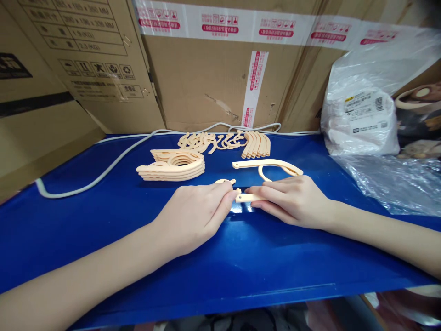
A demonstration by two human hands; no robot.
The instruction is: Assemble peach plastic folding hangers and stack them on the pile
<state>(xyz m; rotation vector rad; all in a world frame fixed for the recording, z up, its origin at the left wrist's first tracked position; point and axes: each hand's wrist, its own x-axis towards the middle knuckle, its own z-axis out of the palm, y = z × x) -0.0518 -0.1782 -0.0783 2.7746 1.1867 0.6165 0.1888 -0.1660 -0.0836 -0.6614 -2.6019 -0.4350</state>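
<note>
Over the middle of the blue table, my left hand [198, 214] is closed in a pinch on a small cream plastic hanger hook [225, 181], mostly hidden by the fingers. My right hand [296, 202] grips a cream hanger arm [244, 198], its holed end pointing left and meeting the hook's tip at my left fingertips. Just beyond the right hand is a longer cream hanger piece [255, 163] with a curved loop under it; whether the hand touches it I cannot tell. A stack of looped hanger pieces [172, 172] lies beyond my left hand.
Farther back lie a pile of loose hooks [196, 141] and a row of curved hanger arms [257, 145]. A white cable [113, 171] runs along the left and back. Cardboard boxes [206, 78] wall the rear. A plastic-wrapped package [361, 122] stands at the right.
</note>
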